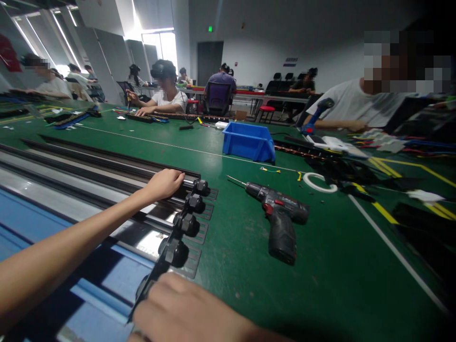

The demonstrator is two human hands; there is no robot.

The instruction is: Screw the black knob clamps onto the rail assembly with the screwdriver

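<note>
A long metal housing point(117, 187) with black rails and bright, shiny strips lies across the left of the table. Along its right end runs a row of several black cable glands point(185, 223), with thin slotted black tabs point(192, 262) jutting out beyond them. My left hand point(166, 184) is closed over the far corner of the housing, its fingertips hidden. Close to me, my right hand point(181, 304) curls round the near corner beside the last gland; its fingers show only in part. A black cordless drill point(276, 213) with a long bit lies to the right of the glands, untouched.
On the green table point(231, 289), a blue plastic bin point(249, 142) stands beyond the drill. A white ring point(318, 183) and small yellow-and-green wires point(270, 170) lie nearby. A person point(349, 107) sits at the right, and others work further back.
</note>
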